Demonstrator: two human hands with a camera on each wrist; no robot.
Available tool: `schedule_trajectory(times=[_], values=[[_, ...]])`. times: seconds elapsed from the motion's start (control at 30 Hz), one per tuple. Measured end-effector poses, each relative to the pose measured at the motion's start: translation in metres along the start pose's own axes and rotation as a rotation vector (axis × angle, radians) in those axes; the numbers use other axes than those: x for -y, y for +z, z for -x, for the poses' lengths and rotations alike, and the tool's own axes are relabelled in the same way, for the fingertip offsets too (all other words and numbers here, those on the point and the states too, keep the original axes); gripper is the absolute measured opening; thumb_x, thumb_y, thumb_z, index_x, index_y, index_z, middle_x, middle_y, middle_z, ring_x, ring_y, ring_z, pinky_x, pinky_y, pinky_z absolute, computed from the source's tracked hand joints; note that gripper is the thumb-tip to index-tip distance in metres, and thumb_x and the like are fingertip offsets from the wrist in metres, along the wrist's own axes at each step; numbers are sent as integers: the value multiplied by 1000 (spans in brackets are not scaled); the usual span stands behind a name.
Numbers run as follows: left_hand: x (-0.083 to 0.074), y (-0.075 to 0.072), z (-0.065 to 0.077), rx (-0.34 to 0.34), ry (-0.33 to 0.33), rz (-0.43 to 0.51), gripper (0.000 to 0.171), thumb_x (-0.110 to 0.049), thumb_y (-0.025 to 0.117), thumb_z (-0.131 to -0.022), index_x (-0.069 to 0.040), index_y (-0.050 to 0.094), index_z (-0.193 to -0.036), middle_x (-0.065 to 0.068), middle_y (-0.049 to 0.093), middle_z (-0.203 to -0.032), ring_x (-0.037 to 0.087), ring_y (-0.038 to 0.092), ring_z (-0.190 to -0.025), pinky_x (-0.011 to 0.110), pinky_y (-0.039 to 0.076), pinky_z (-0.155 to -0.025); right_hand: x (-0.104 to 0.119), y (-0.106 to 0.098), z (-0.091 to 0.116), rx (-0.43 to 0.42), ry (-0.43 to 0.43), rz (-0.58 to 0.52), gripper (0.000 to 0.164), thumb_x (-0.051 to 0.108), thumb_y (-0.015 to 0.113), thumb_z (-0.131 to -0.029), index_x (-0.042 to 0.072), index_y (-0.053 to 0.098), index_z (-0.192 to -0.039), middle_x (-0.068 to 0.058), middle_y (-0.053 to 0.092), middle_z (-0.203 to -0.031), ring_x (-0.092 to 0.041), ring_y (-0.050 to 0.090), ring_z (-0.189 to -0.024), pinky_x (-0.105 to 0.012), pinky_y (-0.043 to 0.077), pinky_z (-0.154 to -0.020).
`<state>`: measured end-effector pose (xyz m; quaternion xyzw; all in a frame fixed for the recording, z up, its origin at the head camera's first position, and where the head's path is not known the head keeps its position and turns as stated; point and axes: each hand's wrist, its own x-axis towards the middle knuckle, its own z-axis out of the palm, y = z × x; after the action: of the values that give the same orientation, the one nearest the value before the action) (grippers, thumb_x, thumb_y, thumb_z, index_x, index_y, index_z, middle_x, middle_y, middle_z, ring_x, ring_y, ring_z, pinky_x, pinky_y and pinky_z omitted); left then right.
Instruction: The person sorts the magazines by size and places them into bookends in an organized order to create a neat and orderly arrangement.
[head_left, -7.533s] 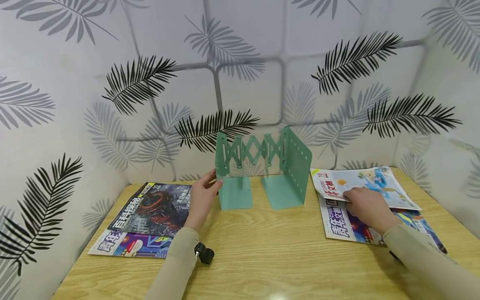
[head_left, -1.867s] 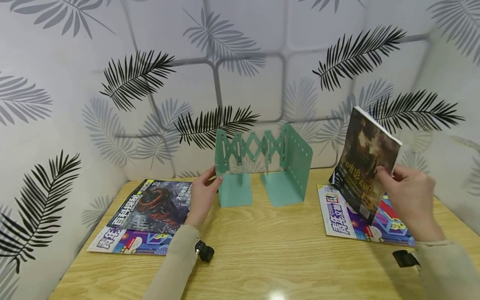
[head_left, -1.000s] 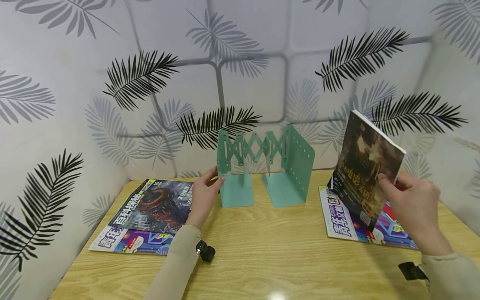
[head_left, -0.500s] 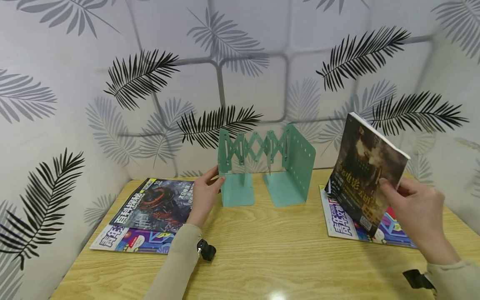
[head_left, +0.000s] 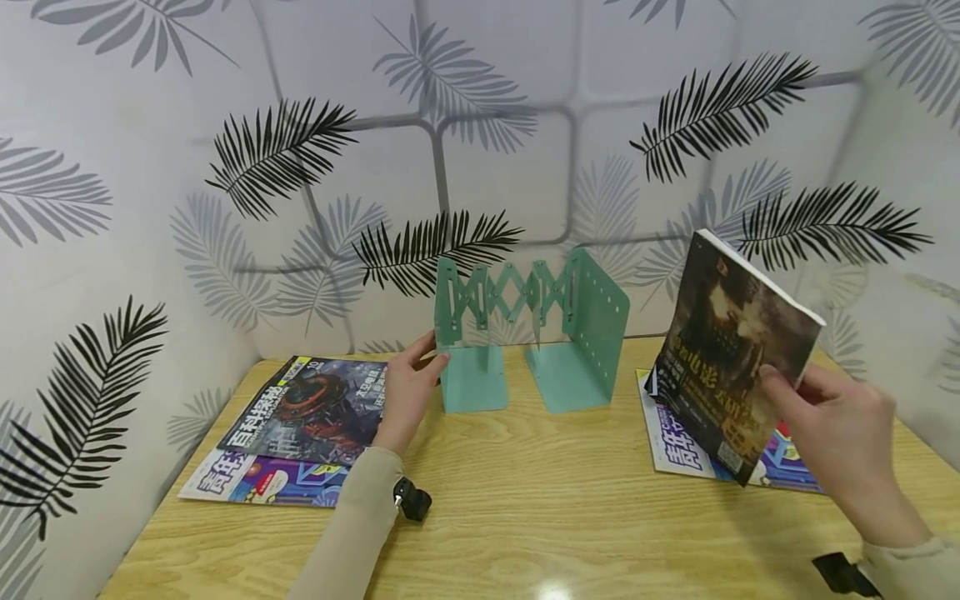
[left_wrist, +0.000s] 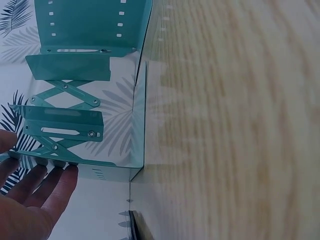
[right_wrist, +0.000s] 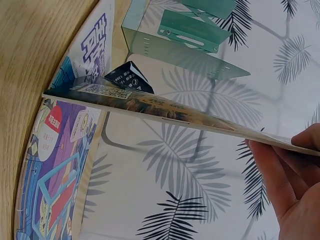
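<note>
Head view: the right hand [head_left: 843, 437] pinches the side edge of a dark-covered magazine [head_left: 731, 354], thumb on the cover, most of it tilting up and leftward from the grip, before a purple-covered magazine [head_left: 678, 446], while the left hand [head_left: 405, 392] holds an end plate of the expandable green bookend [head_left: 606, 325]. Left wrist view: fingertips plainly press the plate's outer face, thumb opposite, beside the scissor links [left_wrist: 65, 87]. Right wrist view: fingers hidden from the head camera appear behind the dark-covered magazine, here nearly edge-on.
</note>
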<state>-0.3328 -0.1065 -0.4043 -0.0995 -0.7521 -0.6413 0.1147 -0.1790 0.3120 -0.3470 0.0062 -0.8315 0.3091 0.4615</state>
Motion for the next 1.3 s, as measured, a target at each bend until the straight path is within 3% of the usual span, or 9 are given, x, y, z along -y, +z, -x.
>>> schedule_trajectory(times=[0.27,0.67,0.87,1.13,1.3], values=[[-1,0,1,4,-2,-4,49,-22,63,-98,-15,51,-145,5,58,-134,23,60,-115,44,53,-89,8,-6,9,40,37,-16,6,4,80,-79,-2,78,-80,41,49,-62,12,46,-46,-15,32,-40],[-1,-1,1,2,-12,6,49,-23,64,-98,-15,52,-145,7,57,-135,25,59,-116,47,52,-91,15,-14,21,22,-38,-23,10,0,81,-75,-2,79,-85,43,49,-71,17,48,-50,-12,32,-42],[-1,-1,0,-2,-13,-1,49,-23,63,-98,-15,52,-145,5,58,-134,23,59,-116,46,52,-91,23,-15,25,41,2,-42,11,1,81,-77,-2,79,-87,41,52,-70,16,51,-50,-12,34,-41],[-5,-1,-1,22,-33,2,48,-17,60,-100,-11,49,-146,12,54,-139,30,57,-119,48,51,-93,30,-14,28,67,20,-64,11,0,81,-77,-3,79,-88,40,53,-68,12,51,-49,-14,33,-38],[-4,0,1,4,-10,-9,47,-20,61,-99,-14,52,-145,4,58,-134,22,59,-115,44,53,-90,32,-13,30,61,25,-86,16,-4,81,-75,-5,78,-90,39,53,-71,16,54,-54,-11,37,-40]])
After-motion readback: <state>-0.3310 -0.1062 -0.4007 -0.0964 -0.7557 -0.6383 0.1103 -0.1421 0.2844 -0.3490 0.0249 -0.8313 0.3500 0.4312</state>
